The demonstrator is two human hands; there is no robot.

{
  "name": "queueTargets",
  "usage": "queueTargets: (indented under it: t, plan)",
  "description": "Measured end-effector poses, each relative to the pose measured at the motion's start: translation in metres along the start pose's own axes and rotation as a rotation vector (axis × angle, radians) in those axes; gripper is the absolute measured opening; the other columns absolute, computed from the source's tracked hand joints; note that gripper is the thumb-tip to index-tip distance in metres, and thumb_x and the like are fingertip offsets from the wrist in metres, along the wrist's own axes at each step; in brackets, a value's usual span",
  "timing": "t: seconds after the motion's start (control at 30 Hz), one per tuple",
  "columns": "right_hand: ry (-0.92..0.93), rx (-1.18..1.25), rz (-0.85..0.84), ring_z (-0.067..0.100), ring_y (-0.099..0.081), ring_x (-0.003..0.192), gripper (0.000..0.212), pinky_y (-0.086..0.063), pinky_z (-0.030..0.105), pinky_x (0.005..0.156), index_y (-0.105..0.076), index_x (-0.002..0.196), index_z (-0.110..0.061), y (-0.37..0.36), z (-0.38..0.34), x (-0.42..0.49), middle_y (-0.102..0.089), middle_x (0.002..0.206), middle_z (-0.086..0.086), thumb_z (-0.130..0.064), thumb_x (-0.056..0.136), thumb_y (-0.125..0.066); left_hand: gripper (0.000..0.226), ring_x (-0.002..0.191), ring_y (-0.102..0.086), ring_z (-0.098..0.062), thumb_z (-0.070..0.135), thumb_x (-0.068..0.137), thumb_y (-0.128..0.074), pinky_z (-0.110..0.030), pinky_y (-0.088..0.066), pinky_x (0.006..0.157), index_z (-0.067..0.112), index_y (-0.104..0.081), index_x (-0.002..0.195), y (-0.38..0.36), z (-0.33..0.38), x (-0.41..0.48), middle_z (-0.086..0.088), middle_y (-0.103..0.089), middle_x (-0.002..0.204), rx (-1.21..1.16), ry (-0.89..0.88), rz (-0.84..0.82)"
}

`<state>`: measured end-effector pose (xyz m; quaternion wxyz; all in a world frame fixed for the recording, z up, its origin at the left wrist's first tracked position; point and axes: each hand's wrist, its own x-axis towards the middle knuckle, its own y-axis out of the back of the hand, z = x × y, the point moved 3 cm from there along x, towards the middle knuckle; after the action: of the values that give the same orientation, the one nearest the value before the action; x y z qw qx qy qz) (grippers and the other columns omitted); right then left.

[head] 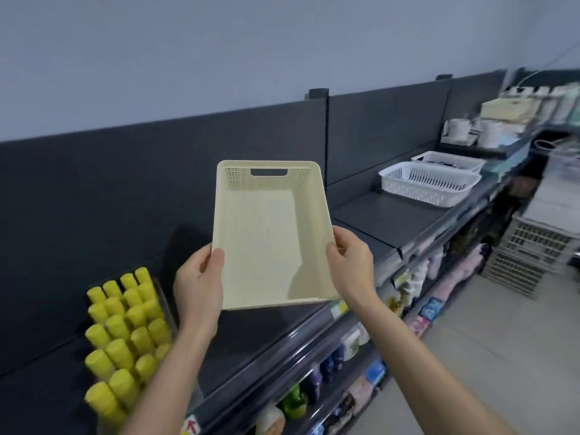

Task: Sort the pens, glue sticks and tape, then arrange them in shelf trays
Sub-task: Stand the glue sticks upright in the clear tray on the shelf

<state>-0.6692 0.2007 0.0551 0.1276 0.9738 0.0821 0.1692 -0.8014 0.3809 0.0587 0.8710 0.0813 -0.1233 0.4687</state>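
I hold an empty cream plastic tray (266, 233) with perforated walls and a handle slot, lifted above the dark top shelf (392, 215). My left hand (197, 284) grips its near left edge, thumb over the rim. My right hand (351, 265) grips its near right edge the same way. Several yellow-capped glue sticks (125, 334) stand upright in a clear tray at the lower left of the shelf. Further right on the shelf sit a white slotted basket (430, 182) and, behind it, a white tray (448, 160) holding dark pen-like items.
The dark back panel (157, 183) runs along the rear of the shelf. Lower shelves (329, 381) carry bottles and packets. White boxes and containers (502, 120) sit at the far right end. Stacked crates (533, 249) stand on the grey floor at the right.
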Motion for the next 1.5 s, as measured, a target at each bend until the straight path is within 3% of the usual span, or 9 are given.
queueTargets:
  t: [0.2,0.37,0.43,0.67,0.77,0.9,1.23,1.43,1.5]
  plan:
    - [-0.002,-0.017,0.084,0.006,-0.063,0.085,0.034,-0.047,0.024,0.064,-0.066,0.112,-0.023,0.096,0.053,0.032,-0.07,0.095,-0.012,-0.01,0.09,-0.044,0.025,0.069,-0.052,-0.009,0.017,0.093,-0.051,-0.028,-0.039,0.062,0.021,-0.068,0.075,-0.107,0.002,-0.022,0.009,-0.065,0.073,-0.01,0.009,-0.176]
    - [-0.033,-0.085,0.164,0.018,-0.064,0.081,0.028,-0.046,0.03,0.063,-0.067,0.106,-0.021,0.168,0.094,0.052,-0.07,0.087,-0.004,-0.011,0.091,-0.044,0.031,0.074,-0.063,0.002,0.015,0.095,-0.048,-0.015,-0.047,0.062,0.033,-0.07,0.082,-0.193,0.002,-0.046,0.021,-0.071,0.081,-0.035,0.035,-0.3]
    - [-0.056,-0.087,0.195,0.026,-0.062,0.079,0.025,-0.043,0.031,0.06,-0.067,0.098,-0.018,0.189,0.109,0.06,-0.07,0.084,0.004,-0.011,0.092,-0.044,0.031,0.074,-0.063,-0.003,0.015,0.095,-0.047,-0.02,-0.047,0.063,0.031,-0.069,0.081,-0.222,0.0,-0.051,0.019,-0.071,0.08,-0.029,0.034,-0.353]
    - [-0.105,-0.148,0.285,0.017,-0.052,0.063,0.021,-0.035,0.029,0.057,-0.064,0.093,-0.009,0.233,0.158,0.103,-0.064,0.077,0.011,-0.007,0.089,-0.043,0.031,0.077,-0.064,-0.007,0.016,0.095,-0.048,-0.028,-0.05,0.068,0.031,-0.069,0.078,-0.314,-0.016,-0.036,0.015,-0.072,0.082,0.004,0.029,-0.462]
    - [-0.115,-0.171,0.308,0.003,-0.051,0.061,0.026,-0.035,0.017,0.053,-0.067,0.1,-0.016,0.248,0.172,0.136,-0.063,0.074,-0.005,-0.008,0.09,-0.044,0.032,0.074,-0.061,-0.004,0.017,0.095,-0.048,-0.027,-0.047,0.067,0.034,-0.068,0.075,-0.357,-0.023,-0.02,0.019,-0.071,0.078,-0.016,0.046,-0.473]
    - [-0.119,-0.201,0.33,0.009,-0.059,0.078,0.032,-0.042,0.024,0.063,-0.066,0.112,-0.019,0.266,0.188,0.188,-0.068,0.091,-0.005,-0.008,0.091,-0.045,0.032,0.071,-0.061,0.006,0.016,0.094,-0.049,-0.019,-0.047,0.064,0.036,-0.067,0.077,-0.414,-0.027,0.006,0.024,-0.07,0.077,-0.056,0.068,-0.489]
    - [-0.13,-0.255,0.408,0.001,-0.053,0.063,0.025,-0.036,0.009,0.051,-0.067,0.097,-0.017,0.303,0.227,0.286,-0.063,0.074,-0.008,-0.007,0.091,-0.046,0.029,0.082,-0.064,-0.013,0.015,0.092,-0.051,-0.034,-0.05,0.072,0.035,-0.065,0.078,-0.532,-0.044,0.053,0.013,-0.071,0.082,-0.029,0.094,-0.554]
    - [-0.141,-0.146,0.416,0.007,-0.06,0.074,0.024,-0.043,0.011,0.059,-0.069,0.104,-0.015,0.334,0.264,0.344,-0.069,0.086,-0.006,-0.01,0.092,-0.048,0.024,0.084,-0.067,-0.013,0.014,0.091,-0.052,-0.035,-0.052,0.072,0.03,-0.068,0.085,-0.595,-0.045,0.067,0.013,-0.072,0.083,0.016,0.095,-0.562]
    - [-0.153,-0.118,0.401,0.011,-0.064,0.083,0.026,-0.051,0.024,0.071,-0.068,0.104,-0.02,0.347,0.277,0.369,-0.07,0.09,-0.007,-0.011,0.092,-0.048,0.023,0.085,-0.067,-0.018,0.013,0.091,-0.052,-0.038,-0.053,0.073,0.027,-0.069,0.085,-0.619,-0.043,0.072,0.01,-0.072,0.084,0.029,0.088,-0.557]
